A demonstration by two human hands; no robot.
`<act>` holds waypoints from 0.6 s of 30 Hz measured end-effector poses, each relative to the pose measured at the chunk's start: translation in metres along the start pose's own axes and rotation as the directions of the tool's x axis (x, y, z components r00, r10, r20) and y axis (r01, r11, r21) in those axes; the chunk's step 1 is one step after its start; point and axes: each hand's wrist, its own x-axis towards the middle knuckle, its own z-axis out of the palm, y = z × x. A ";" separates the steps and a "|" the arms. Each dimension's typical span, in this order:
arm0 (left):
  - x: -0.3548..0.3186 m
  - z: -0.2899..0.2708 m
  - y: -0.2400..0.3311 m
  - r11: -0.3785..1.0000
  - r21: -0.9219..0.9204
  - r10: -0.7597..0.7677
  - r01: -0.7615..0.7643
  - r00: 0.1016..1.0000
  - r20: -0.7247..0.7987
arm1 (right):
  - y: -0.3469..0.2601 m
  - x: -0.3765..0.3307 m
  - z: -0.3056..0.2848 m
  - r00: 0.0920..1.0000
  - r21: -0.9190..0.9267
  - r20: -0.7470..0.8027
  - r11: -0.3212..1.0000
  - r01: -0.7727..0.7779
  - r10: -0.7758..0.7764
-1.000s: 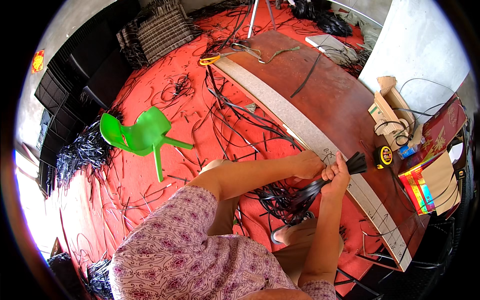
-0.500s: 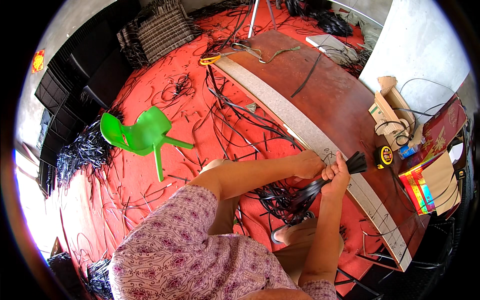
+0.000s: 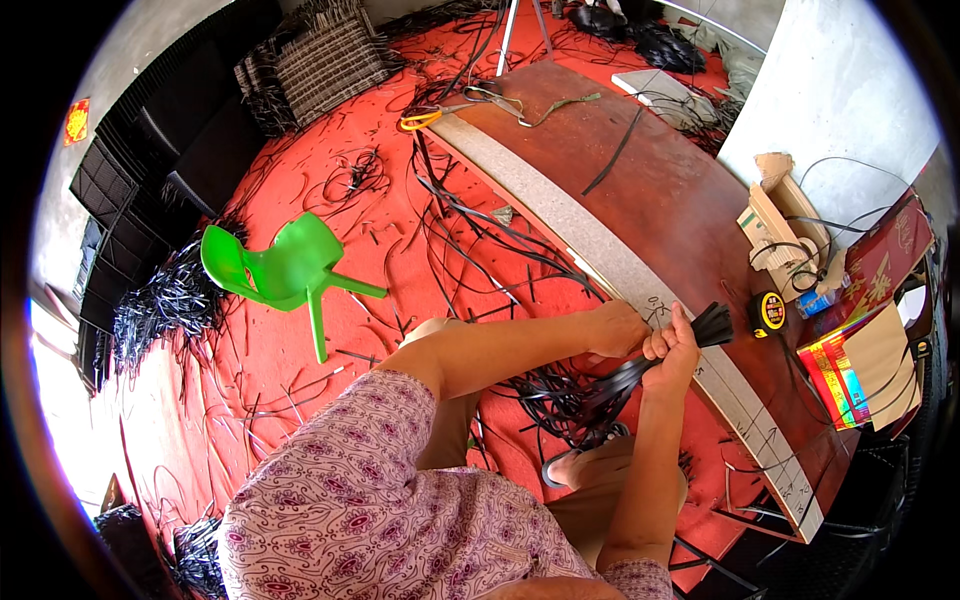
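My right hand (image 3: pixel 673 352) is closed around a thick bundle of flat black plastic strips (image 3: pixel 712 326). The bundle's cut ends point right over the tabletop, and its loose tail (image 3: pixel 575 400) falls in a tangle toward the floor by my feet. Just left of it, my left hand (image 3: pixel 620 328) is a closed fist at the edge of a pale, pencil-marked board (image 3: pixel 560 212). Its fingers are turned away, so what they hold cannot be made out. The board runs along the near edge of the reddish-brown table (image 3: pixel 665 190).
Scissors with orange handles (image 3: pixel 422 120) lie at the table's far left corner. A tape measure (image 3: pixel 767 313), a torn cardboard box (image 3: pixel 790 225) and a colourful carton (image 3: pixel 850 375) are on the right. A green plastic chair (image 3: pixel 285 268) stands on the red floor among scattered strips.
Both hands and the bundle stay where they were. At the far top edge, a dark heap of strips looks slightly shifted.
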 end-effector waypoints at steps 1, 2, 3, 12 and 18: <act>0.000 -0.001 0.000 1.000 -0.002 -0.002 0.002 1.000 -0.004 | 0.000 0.000 0.000 1.000 -0.001 -0.001 1.000 0.001 -0.001; 0.000 0.000 0.000 1.000 0.000 -0.005 0.005 1.000 0.006 | 0.000 0.000 0.000 1.000 -0.002 -0.003 1.000 0.001 -0.001; 0.001 0.000 0.000 1.000 0.003 -0.009 0.009 1.000 0.016 | 0.000 0.000 0.000 1.000 -0.002 -0.005 1.000 0.001 -0.001; 0.002 -0.001 0.001 0.999 0.024 -0.030 0.028 0.997 0.065 | -0.001 0.001 0.000 1.000 -0.014 -0.008 1.000 -0.002 0.002; 0.003 0.000 -0.002 1.000 0.020 -0.023 0.021 0.996 0.088 | -0.001 -0.001 0.003 1.000 -0.021 -0.006 1.000 -0.004 0.004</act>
